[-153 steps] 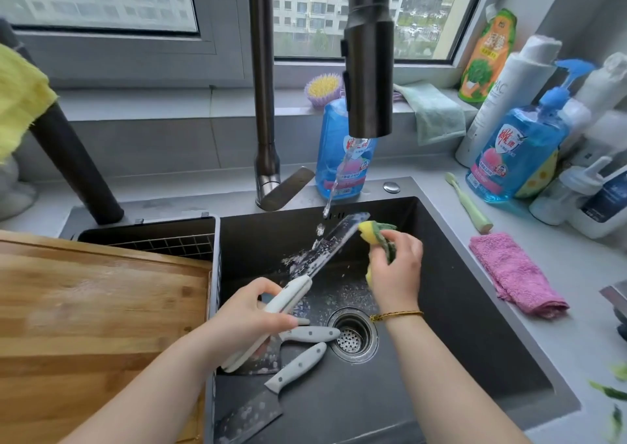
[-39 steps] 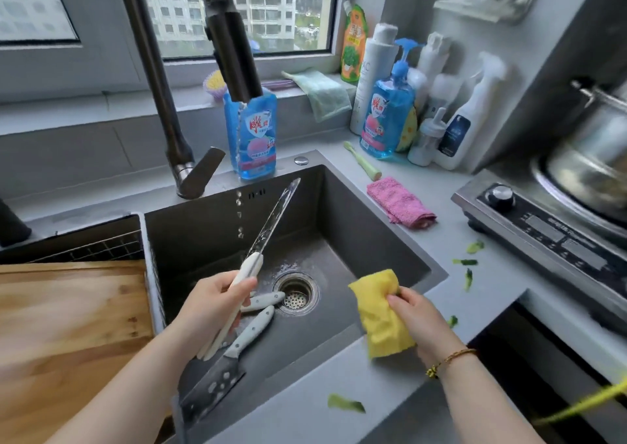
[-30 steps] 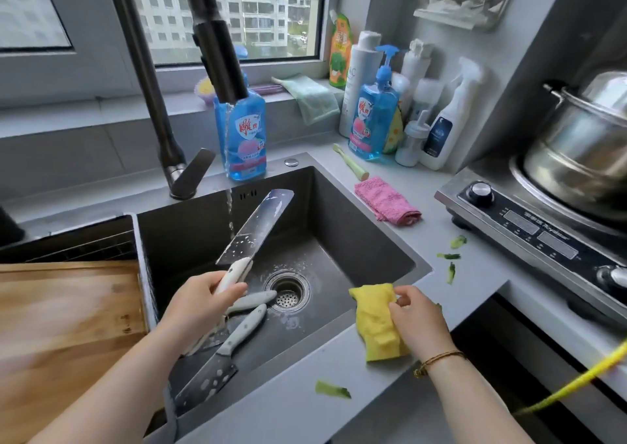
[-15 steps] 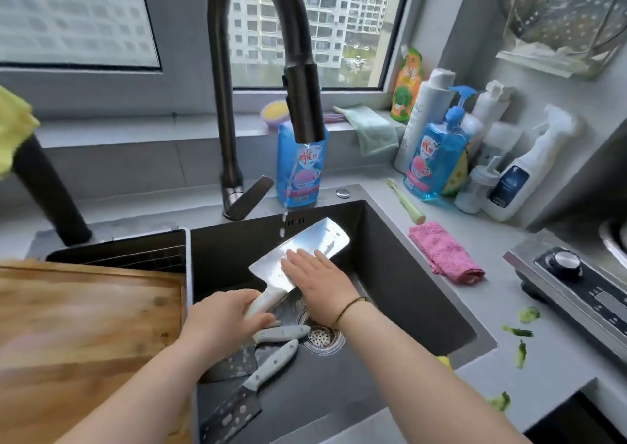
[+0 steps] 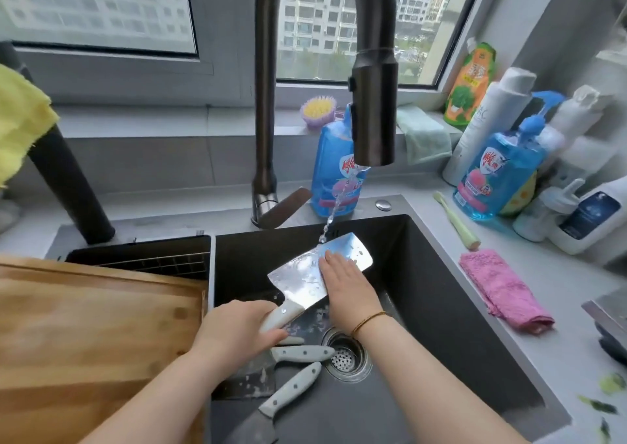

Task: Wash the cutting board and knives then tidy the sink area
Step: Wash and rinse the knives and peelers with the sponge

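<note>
My left hand grips the white handle of a cleaver held flat over the dark sink. Water from the black faucet runs onto the blade's far edge. My right hand lies flat on the blade with straight fingers. Two more white-handled knives lie on the sink floor next to the drain. The wooden cutting board rests over the left basin.
A pink cloth and a green brush lie on the counter right of the sink. Blue soap bottles and other bottles stand behind. Green scraps dot the right counter. A yellow cloth hangs at the left.
My right hand set the yellow sponge down on the sink's front edge and moved onto the cleaver blade. The left hand turned the blade flat under the running water.
</note>
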Motion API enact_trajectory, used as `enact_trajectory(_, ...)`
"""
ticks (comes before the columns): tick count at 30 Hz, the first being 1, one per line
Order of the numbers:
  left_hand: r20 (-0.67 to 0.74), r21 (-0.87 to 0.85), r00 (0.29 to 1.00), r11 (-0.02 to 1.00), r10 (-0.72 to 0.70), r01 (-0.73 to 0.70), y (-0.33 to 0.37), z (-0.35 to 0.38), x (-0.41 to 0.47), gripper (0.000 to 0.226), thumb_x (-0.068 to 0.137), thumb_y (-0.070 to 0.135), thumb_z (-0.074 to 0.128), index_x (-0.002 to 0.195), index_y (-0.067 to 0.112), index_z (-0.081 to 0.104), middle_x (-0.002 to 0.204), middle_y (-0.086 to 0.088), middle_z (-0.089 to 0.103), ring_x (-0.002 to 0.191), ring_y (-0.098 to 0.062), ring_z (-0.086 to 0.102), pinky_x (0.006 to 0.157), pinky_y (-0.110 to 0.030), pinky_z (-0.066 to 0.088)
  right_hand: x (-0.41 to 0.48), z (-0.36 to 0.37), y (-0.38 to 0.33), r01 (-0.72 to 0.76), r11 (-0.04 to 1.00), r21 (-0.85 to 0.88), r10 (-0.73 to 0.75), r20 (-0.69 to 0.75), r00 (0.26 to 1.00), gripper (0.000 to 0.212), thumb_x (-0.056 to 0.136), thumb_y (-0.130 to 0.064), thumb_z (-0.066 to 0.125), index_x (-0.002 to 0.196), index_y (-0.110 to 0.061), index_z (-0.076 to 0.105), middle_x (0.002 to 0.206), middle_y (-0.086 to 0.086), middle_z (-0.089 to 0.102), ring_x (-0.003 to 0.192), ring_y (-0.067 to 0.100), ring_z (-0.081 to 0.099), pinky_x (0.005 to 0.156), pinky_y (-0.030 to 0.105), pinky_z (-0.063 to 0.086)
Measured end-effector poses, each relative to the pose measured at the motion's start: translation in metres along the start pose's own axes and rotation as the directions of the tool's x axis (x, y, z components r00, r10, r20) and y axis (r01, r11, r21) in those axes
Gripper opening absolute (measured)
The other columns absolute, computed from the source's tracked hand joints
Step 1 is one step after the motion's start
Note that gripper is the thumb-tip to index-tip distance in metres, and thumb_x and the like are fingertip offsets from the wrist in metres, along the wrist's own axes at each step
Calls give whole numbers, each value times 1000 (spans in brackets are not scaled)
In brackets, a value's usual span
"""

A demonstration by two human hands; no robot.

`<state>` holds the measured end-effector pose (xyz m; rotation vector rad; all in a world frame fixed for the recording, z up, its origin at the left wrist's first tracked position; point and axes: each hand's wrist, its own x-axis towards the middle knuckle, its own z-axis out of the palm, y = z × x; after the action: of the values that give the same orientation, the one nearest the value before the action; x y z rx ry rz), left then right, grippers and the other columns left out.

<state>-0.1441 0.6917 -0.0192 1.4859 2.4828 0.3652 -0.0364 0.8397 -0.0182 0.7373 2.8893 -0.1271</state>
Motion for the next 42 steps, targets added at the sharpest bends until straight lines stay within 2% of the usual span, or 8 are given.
enact_trajectory(14,-6,-14,997,997,-71,71,-16,-5,-15,34,85,54,51,116,40,54,88,14,58,84,-7,54,56,-11,32,-4,17,-29,313,948,60,-312,-27,950,66,92,0,31,146,-12,-5,155,6,-9,144,19,-9,107,25,-19)
enact_trajectory(19,2,-29,994,994,-106,106,-19,-6,-17,32,84,54,52,112,40,56,74,15,52,76,-6,49,53,-11,31,7,11,-2,-40,999,21,42,-73,996,69,92,-3,37,146,-9,-4,156,10,-5,144,22,-4,116,30,-3)
enact_trajectory(25,10,-52,994,992,-113,114,-15,-7,-14,31,84,52,53,112,38,57,66,18,45,74,-5,48,53,-11,30,5,22,-27,204,978,-35,-206,-209,956,80,63,-11,75,135,-3,42,144,13,39,134,21,37,111,30,19)
enact_trajectory(28,46,-57,993,992,-113,115,-20,-8,-20,30,83,52,54,108,36,60,82,15,60,81,-7,56,54,-12,32,9,17,-7,5,998,68,-2,-49,999,73,87,-3,48,146,-8,6,155,7,6,143,20,8,117,30,2)
enact_trajectory(33,98,-79,990,991,-103,111,-21,-6,-22,26,83,49,56,105,36,61,95,13,66,82,-7,57,55,-14,33,4,42,-29,227,973,46,-215,-184,959,65,49,-6,71,113,-3,63,115,12,65,107,26,63,95,37,43)
enact_trajectory(37,108,-166,986,975,-130,147,-16,-4,-22,26,82,47,59,103,33,63,95,11,66,85,-8,59,61,-19,39,3,41,-25,43,978,203,27,-327,945,62,67,10,37,127,-1,51,134,15,50,126,30,47,106,38,28)
enact_trajectory(39,116,-205,982,964,-150,171,-14,-2,-23,26,81,47,61,102,31,62,96,11,65,85,-8,58,64,-20,41,-1,41,-16,-226,815,533,412,-260,874,64,82,11,31,143,-5,22,152,10,19,142,23,16,115,27,10)
enact_trajectory(42,150,-223,975,955,-163,194,-7,3,-23,24,79,48,62,95,31,56,91,11,62,79,-7,57,58,-18,37,-9,42,-17,-359,77,930,655,224,721,47,93,-10,42,138,-5,32,136,8,40,132,25,32,109,33,26)
